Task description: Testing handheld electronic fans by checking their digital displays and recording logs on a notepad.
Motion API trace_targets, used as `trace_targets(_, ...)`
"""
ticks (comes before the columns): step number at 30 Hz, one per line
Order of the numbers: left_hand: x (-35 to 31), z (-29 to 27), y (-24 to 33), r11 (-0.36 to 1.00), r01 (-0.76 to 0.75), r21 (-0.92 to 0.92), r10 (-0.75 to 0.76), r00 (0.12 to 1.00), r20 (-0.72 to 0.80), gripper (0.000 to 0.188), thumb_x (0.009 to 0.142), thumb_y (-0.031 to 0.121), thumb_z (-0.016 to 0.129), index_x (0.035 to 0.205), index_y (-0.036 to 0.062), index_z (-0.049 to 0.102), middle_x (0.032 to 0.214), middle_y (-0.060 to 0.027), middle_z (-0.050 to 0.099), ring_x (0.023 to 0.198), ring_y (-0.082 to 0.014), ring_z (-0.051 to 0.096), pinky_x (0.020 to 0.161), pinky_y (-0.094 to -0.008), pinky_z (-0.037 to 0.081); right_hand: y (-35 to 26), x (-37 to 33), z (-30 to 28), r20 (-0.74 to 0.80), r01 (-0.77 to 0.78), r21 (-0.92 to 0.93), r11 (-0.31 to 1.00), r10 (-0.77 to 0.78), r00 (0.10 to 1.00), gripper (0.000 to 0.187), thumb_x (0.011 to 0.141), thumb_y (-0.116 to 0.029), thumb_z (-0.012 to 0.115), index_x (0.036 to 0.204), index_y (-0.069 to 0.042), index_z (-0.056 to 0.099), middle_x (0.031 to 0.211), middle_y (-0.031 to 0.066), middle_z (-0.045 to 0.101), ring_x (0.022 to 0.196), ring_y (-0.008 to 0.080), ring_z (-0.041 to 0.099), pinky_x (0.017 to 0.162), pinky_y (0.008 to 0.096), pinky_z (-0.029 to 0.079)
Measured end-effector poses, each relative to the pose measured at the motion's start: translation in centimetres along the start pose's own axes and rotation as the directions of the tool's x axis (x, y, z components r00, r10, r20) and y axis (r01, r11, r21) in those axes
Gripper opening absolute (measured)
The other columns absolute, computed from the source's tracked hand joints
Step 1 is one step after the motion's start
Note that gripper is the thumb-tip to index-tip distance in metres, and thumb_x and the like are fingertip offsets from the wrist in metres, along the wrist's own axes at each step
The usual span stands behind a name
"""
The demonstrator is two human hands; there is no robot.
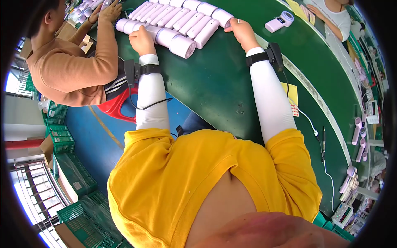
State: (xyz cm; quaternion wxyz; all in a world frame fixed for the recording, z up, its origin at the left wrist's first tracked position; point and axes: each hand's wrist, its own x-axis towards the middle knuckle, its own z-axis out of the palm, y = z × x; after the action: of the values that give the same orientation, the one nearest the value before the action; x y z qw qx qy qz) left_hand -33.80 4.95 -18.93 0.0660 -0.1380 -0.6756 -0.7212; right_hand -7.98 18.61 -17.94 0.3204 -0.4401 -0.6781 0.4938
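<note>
Pale lilac handheld fans point(178, 18) lie packed side by side in a block on the green tabletop, their round heads along the far and near sides. My left hand point(142, 40) is closed over a fan point(165, 37) in the near row, whose head point(183, 47) faces right with its grille showing. At the block's right end, my right hand point(243, 34) has its fingers closed around the head of another fan point(222, 17); its fingertips are partly hidden. Both forearms reach forward in white sleeves with black wrist straps.
A single lilac fan point(279, 22) lies apart, right of a pale strip point(306, 78). A co-worker in a tan sweater point(74, 70) sits at left, beside a red stool point(118, 106). Green crates point(74, 177) stand on the floor. A white cable point(312, 124) and a pen point(324, 138) lie at right.
</note>
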Motion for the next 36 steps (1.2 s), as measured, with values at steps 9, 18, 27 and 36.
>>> trace_targets(9, -4.6, -1.4, 4.3, 0.753, -0.642, 0.145, 0.641, 0.765, 0.06, 0.019, 0.072, 0.012, 0.055, 0.061, -0.0025, 0.05, 0.058, -0.0215, 0.052, 0.052, -0.0353, 0.051, 0.05, -0.0395, 0.041, 0.4, -1.1, 0.0, 0.059, 0.085, -0.083, 0.993, -0.081, 0.995, 0.04, 0.081, -0.04, 0.051, 0.09, -0.002, 0.06, 0.073, 0.0024, 0.06, 0.056, 0.0089, 0.047, 0.054, 0.0234, 0.037)
trace_targets(18, -10.8, -4.8, 4.9, 0.732, -0.681, -0.016, 0.511, 0.534, 0.673, 0.024, 0.073, 0.01, 0.057, 0.055, 0.0024, 0.042, 0.05, -0.0127, 0.047, 0.043, -0.0278, 0.047, 0.041, -0.0329, 0.037, -0.1, -3.2, 1.5, 0.242, 0.197, -0.096, 0.976, -0.169, 0.956, 0.039, 0.078, -0.042, 0.057, 0.089, -0.005, 0.061, 0.079, 0.0017, 0.062, 0.077, 0.0112, 0.054, 0.072, 0.0239, 0.04)
trace_targets(27, -10.6, -5.0, 4.7, 0.799, -0.601, -0.012, 0.461, 0.601, 0.653, 0.023, 0.071, 0.01, 0.058, 0.057, 0.0015, 0.043, 0.051, -0.013, 0.046, 0.044, -0.0288, 0.046, 0.043, -0.0324, 0.038, -0.3, -3.5, 2.7, 0.249, 0.234, -0.076, 0.969, -0.209, 0.946, 0.036, 0.079, -0.04, 0.057, 0.086, -0.005, 0.06, 0.076, 0.001, 0.06, 0.074, 0.0103, 0.053, 0.07, 0.0238, 0.039)
trace_targets(36, -6.9, -5.3, 2.4, 0.937, -0.285, 0.204, 0.212, 0.924, 0.319, 0.023, 0.069, 0.008, 0.055, 0.082, -0.01, 0.048, 0.081, -0.0245, 0.055, 0.077, -0.0379, 0.054, 0.069, -0.0404, 0.043, -0.9, -4.3, 2.2, 0.263, 0.155, -0.166, 0.974, -0.108, 0.959, 0.033, 0.08, -0.037, 0.055, 0.085, -0.005, 0.06, 0.071, 0.0004, 0.058, 0.068, 0.0089, 0.05, 0.064, 0.0226, 0.038)
